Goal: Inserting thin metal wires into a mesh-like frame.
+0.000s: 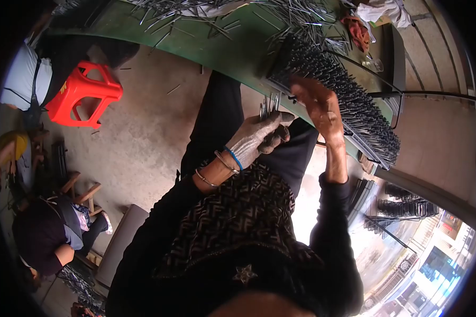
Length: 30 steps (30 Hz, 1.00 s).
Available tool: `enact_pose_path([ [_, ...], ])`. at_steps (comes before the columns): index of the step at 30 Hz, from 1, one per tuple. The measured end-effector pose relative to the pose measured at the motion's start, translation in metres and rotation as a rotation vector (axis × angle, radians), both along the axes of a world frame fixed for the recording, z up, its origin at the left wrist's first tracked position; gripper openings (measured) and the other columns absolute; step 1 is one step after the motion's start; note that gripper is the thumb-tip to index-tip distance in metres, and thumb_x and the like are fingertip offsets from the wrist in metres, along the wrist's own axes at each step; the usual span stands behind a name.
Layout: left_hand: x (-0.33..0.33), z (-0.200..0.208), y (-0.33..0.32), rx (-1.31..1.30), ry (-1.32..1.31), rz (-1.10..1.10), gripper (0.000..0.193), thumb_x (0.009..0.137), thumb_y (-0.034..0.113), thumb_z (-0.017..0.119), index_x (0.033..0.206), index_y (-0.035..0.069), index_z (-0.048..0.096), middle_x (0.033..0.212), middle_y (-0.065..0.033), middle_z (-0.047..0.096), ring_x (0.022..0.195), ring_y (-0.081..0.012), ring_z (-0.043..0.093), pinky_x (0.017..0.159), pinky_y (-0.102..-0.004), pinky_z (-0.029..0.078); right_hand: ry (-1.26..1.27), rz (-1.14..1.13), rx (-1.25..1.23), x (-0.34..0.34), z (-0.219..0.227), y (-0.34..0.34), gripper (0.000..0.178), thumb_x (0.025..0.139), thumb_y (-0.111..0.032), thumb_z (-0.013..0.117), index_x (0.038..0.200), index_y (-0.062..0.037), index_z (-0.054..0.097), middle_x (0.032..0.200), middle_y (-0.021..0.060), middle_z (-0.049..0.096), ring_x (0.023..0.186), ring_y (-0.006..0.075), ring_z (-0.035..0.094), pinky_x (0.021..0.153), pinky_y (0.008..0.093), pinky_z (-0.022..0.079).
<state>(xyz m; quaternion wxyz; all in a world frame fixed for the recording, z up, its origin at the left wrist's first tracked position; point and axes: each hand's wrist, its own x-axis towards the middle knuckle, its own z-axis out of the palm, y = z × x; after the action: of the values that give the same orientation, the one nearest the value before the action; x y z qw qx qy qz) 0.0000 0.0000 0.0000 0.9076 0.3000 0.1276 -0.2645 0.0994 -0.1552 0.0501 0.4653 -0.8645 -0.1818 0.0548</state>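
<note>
My left hand (pixel 259 132), in a grey-white work glove with a dark-stained thumb and fingertips, is closed around a small bundle of thin metal rods (pixel 269 104). Their silvery ends stick up out of the fist. My bare right hand (pixel 321 110) is at the near-left edge of a long rack packed with upright dark rods (pixel 349 90). Motion smears its fingers, so whether they pinch a rod is unclear. The rack lies slantwise over the edge of the green table (pixel 222 58).
Loose metal rods (pixel 301 21) lie scattered across the far tabletop, with a red cloth (pixel 357 33) nearby. A red plastic stool (pixel 84 95) stands on the floor at left. Other people sit along the left side, one (pixel 42 232) in dark clothes. Black wire racks (pixel 407 206) are at right.
</note>
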Motion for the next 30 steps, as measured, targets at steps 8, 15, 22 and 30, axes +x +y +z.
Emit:
enact_pose_path([
  [8,0.006,0.003,0.0,0.058,-0.006,-0.114,0.038,0.095,0.03,0.056,0.119,0.0,0.059,0.082,-0.0088,0.066,0.055,-0.0033,0.05,0.042,-0.0142,0.034,0.466,0.222,0.153,0.0,0.001,-0.009,0.018,0.085,-0.014,0.069,0.094,0.0004,0.064,0.076,0.0019,0.061,0.069,0.0074,0.054,0.064,0.0229,0.046],
  [15,0.005,0.004,-0.003,0.131,0.034,-0.138,0.035,0.094,0.029,0.057,0.116,0.002,0.061,0.087,-0.0103,0.069,0.057,-0.0044,0.054,0.042,-0.0135,0.037,0.518,0.209,0.145,-0.003,0.005,-0.012,0.012,0.085,-0.008,0.066,0.091,0.0018,0.063,0.077,0.0047,0.063,0.069,0.0107,0.061,0.065,0.0236,0.049],
  [22,0.009,0.01,-0.005,0.092,0.017,-0.087,0.04,0.095,0.034,0.056,0.119,0.002,0.059,0.094,-0.0079,0.068,0.063,-0.0057,0.058,0.043,-0.014,0.038,0.513,0.008,0.308,-0.01,0.016,-0.02,0.008,0.086,-0.003,0.063,0.092,0.0022,0.063,0.081,0.0071,0.065,0.07,0.0139,0.065,0.068,0.0251,0.052],
  [30,0.011,-0.004,-0.003,0.008,0.013,0.035,0.037,0.095,0.032,0.056,0.116,0.001,0.059,0.094,-0.0143,0.068,0.061,-0.0089,0.058,0.043,-0.0151,0.037,0.05,-0.216,0.335,-0.001,0.026,-0.022,0.006,0.089,-0.001,0.059,0.094,0.0013,0.06,0.082,0.0091,0.068,0.074,0.0134,0.066,0.07,0.0236,0.05],
])
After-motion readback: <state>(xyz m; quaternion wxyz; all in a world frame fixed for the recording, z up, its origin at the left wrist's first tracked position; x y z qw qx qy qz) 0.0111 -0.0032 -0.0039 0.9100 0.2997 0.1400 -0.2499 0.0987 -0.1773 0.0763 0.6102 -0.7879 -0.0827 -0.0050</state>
